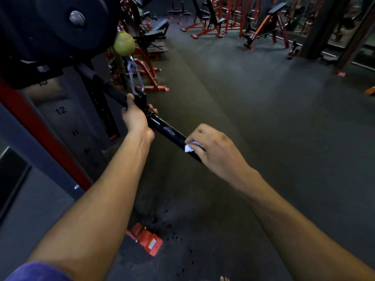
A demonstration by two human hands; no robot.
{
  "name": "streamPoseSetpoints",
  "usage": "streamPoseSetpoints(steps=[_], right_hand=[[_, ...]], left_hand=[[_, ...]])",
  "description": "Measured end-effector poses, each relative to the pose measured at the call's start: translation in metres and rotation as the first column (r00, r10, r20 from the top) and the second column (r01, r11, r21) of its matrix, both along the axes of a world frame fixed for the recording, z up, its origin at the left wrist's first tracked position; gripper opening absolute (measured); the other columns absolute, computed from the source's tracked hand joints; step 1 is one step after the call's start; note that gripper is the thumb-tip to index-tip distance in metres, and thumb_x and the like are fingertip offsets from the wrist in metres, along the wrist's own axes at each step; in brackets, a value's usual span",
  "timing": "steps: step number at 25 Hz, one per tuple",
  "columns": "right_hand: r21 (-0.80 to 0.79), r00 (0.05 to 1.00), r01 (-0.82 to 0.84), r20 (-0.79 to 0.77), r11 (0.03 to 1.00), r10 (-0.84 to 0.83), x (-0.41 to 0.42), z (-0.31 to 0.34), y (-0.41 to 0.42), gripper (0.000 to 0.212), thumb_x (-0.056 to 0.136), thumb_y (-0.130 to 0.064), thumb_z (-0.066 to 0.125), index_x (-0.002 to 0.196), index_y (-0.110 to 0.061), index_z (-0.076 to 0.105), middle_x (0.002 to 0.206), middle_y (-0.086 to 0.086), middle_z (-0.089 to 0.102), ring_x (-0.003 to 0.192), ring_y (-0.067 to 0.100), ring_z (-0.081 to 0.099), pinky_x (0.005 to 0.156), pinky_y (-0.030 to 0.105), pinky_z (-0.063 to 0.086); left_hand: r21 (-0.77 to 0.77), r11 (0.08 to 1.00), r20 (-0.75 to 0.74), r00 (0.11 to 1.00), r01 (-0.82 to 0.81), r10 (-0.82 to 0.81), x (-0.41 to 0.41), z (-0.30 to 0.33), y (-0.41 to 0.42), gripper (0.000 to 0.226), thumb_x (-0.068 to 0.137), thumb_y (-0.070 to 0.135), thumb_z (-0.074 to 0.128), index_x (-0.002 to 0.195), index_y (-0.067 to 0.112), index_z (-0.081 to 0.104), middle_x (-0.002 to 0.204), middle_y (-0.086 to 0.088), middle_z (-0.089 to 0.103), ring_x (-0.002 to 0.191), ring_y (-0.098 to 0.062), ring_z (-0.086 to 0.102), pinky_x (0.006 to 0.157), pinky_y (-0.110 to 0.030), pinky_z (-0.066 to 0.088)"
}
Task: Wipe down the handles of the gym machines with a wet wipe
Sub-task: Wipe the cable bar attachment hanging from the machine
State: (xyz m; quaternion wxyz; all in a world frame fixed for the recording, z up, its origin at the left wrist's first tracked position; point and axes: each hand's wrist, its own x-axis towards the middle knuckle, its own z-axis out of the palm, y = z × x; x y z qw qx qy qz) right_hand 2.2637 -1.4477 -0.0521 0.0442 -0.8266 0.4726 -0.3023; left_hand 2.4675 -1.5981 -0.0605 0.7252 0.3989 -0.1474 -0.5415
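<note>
A black cable-machine bar hangs from a silver carabiner and runs from upper left down to the right. My left hand grips the bar near its middle, just below the carabiner's swivel. My right hand is wrapped around the bar's lower right end, with a white wet wipe held between its fingers and the bar. Most of the wipe is hidden under the hand.
The weight stack with numbered plates and a red upright stand at left, with a green ball stopper above the carabiner. A red machine foot lies on the dark rubber floor below. Red benches and racks stand at the back.
</note>
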Motion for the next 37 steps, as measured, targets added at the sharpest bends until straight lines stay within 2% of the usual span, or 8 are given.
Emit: streamPoseSetpoints(steps=[3, 9, 15, 20, 25, 27, 31, 37], right_hand=[[-0.02, 1.0, -0.01, -0.016, 1.0, 0.01, 0.017, 0.011, -0.025, 0.007, 0.095, -0.018, 0.065, 0.101, -0.017, 0.07, 0.104, 0.0, 0.059, 0.093, 0.018, 0.059, 0.077, 0.028, 0.044], [-0.059, 0.992, -0.073, -0.11, 0.996, 0.066, 0.026, 0.019, -0.038, 0.012, 0.097, -0.018, 0.064, 0.106, -0.016, 0.071, 0.108, 0.001, 0.058, 0.097, 0.017, 0.056, 0.083, 0.032, 0.049], [-0.075, 0.976, -0.053, -0.212, 0.996, 0.036, -0.03, 0.004, -0.01, 0.009, 0.093, -0.011, 0.067, 0.097, -0.018, 0.072, 0.104, -0.001, 0.059, 0.092, 0.019, 0.058, 0.073, 0.029, 0.047], [-0.168, 0.988, -0.086, -0.143, 0.982, 0.062, 0.001, 0.006, -0.034, 0.005, 0.093, -0.016, 0.071, 0.098, -0.014, 0.073, 0.102, 0.0, 0.061, 0.09, 0.019, 0.06, 0.072, 0.037, 0.054], [-0.183, 0.98, -0.174, -0.131, 0.968, 0.151, 0.06, 0.022, -0.071, 0.011, 0.092, -0.01, 0.07, 0.102, -0.012, 0.073, 0.103, 0.003, 0.061, 0.095, 0.02, 0.059, 0.078, 0.043, 0.057], [-0.182, 0.976, -0.196, -0.133, 0.964, 0.173, 0.064, 0.025, -0.076, 0.012, 0.093, -0.011, 0.069, 0.104, -0.012, 0.073, 0.104, 0.002, 0.061, 0.096, 0.018, 0.058, 0.08, 0.041, 0.056], [-0.176, 0.962, -0.228, -0.193, 0.958, 0.194, 0.039, 0.026, -0.074, 0.009, 0.094, -0.012, 0.067, 0.1, -0.013, 0.073, 0.103, 0.003, 0.061, 0.092, 0.022, 0.058, 0.081, 0.037, 0.052], [-0.105, 0.976, -0.128, -0.192, 0.986, 0.106, -0.053, 0.023, -0.047, 0.011, 0.096, -0.015, 0.064, 0.102, -0.019, 0.072, 0.105, -0.003, 0.063, 0.094, 0.021, 0.061, 0.083, 0.032, 0.048]], left_hand=[[0.008, 1.0, 0.031, 1.0, 0.002, -0.003, -0.001, -0.003, 0.009, 0.058, 0.101, 0.049, 0.056, 0.134, 0.0, 0.05, 0.074, -0.007, 0.062, 0.058, -0.022, 0.063, 0.061, -0.036, 0.055], [0.009, 0.999, 0.017, 0.998, -0.054, 0.053, -0.001, 0.006, 0.025, 0.04, 0.104, 0.038, 0.056, 0.128, 0.008, 0.046, 0.083, -0.011, 0.063, 0.06, -0.021, 0.064, 0.06, -0.036, 0.055], [-0.017, 0.996, 0.017, 0.995, -0.093, 0.093, -0.002, 0.011, 0.033, 0.015, 0.107, 0.034, 0.052, 0.107, 0.02, 0.046, 0.082, -0.004, 0.066, 0.06, -0.015, 0.064, 0.059, -0.033, 0.055], [0.002, 0.998, 0.023, 0.998, -0.067, 0.067, -0.004, 0.011, 0.036, 0.02, 0.106, 0.033, 0.054, 0.117, 0.017, 0.049, 0.078, -0.002, 0.069, 0.061, -0.015, 0.068, 0.063, -0.034, 0.059], [0.067, 0.998, 0.198, 0.98, 0.004, -0.017, 0.012, 0.001, 0.036, 0.046, 0.099, 0.045, 0.064, 0.13, 0.012, 0.06, 0.117, -0.009, 0.073, 0.106, -0.026, 0.072, 0.095, -0.043, 0.057], [0.084, 0.995, 0.219, 0.973, 0.049, -0.067, 0.022, -0.003, 0.039, 0.05, 0.095, 0.048, 0.068, 0.129, 0.012, 0.063, 0.114, -0.008, 0.075, 0.105, -0.026, 0.072, 0.089, -0.038, 0.059], [0.073, 0.997, 0.183, 0.982, 0.033, -0.046, 0.022, 0.002, 0.046, 0.042, 0.099, 0.036, 0.066, 0.129, 0.008, 0.06, 0.099, -0.003, 0.074, 0.077, -0.014, 0.071, 0.056, -0.024, 0.051], [0.07, 0.997, 0.183, 0.982, 0.032, -0.044, 0.021, 0.005, 0.043, 0.04, 0.098, 0.039, 0.067, 0.129, 0.015, 0.058, 0.111, -0.001, 0.073, 0.103, -0.02, 0.069, 0.072, -0.032, 0.051]])
